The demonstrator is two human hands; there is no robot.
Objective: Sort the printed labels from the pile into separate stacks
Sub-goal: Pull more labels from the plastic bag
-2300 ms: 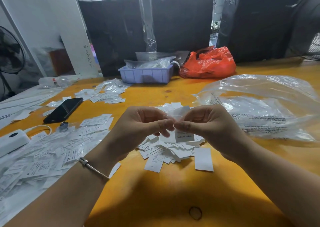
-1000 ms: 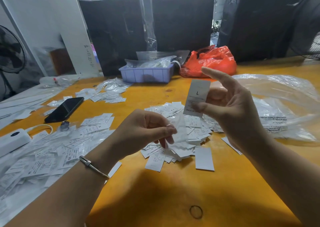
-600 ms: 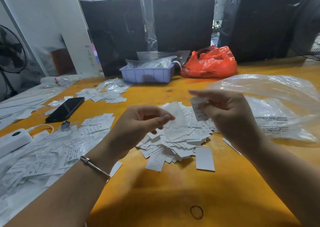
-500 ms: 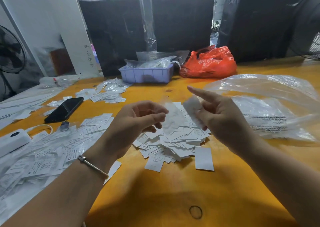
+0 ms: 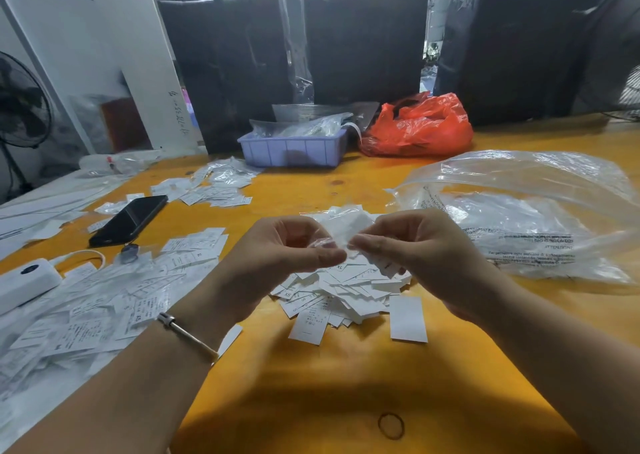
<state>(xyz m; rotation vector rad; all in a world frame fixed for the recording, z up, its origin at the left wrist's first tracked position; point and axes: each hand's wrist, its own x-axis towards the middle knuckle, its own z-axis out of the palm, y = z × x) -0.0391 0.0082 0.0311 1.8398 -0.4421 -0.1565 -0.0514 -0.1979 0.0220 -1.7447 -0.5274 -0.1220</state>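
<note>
white label [image 5: 346, 227] upright, pinched by left hand [image 5: 280, 253], right hand [image 5: 419, 246]

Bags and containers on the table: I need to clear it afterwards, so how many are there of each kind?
Clear plastic bag: 1
Orange-red plastic bag: 1
Lavender plastic tray, holding clear packets: 1
Total: 3

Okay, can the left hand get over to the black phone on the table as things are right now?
Probably yes. The phone lies flat, uncovered, on the left hand's own side with open table between them, but that hand is pinching a small bag together with the right hand.
</note>
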